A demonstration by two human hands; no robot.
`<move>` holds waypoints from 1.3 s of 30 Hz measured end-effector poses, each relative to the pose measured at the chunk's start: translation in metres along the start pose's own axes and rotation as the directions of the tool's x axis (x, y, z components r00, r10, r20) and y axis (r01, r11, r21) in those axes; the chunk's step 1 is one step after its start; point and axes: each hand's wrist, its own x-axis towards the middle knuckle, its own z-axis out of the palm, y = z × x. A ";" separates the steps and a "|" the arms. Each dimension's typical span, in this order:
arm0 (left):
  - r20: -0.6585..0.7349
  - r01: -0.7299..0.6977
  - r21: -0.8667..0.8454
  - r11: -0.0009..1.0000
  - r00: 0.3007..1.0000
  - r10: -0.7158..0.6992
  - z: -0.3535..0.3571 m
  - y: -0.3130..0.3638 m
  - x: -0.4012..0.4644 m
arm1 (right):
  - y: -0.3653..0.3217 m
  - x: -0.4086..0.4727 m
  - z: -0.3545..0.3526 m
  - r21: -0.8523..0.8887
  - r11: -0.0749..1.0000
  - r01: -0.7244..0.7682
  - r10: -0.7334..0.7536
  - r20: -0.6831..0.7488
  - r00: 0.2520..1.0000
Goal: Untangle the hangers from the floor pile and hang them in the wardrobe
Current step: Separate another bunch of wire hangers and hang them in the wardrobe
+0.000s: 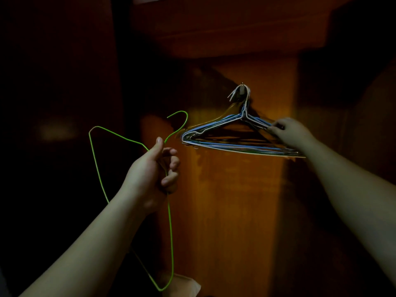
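The green hanger [95, 168] is a thin wire one, gripped in the left hand [153, 174], whose fingers [171, 162] curl round the wire just below the neck, thumb lying up along it; its hook rises above those fingers and its triangular body tilts down and to their left. To the right of those fingers, a bundle of blue and white hangers [227, 144] hangs from a small hook [242, 84] on the wooden wardrobe panel [235, 211]. The right hand [289, 130] reaches to that bundle's right shoulder, its fingers [273, 127] pinching the wires there. Everything around is dim.
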 end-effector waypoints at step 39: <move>-0.001 0.048 0.150 0.987 0.999 -0.049 0.031 -0.098 0.039 | -0.128 -0.219 0.083 0.555 0.819 -0.145 0.039 0.197 0.980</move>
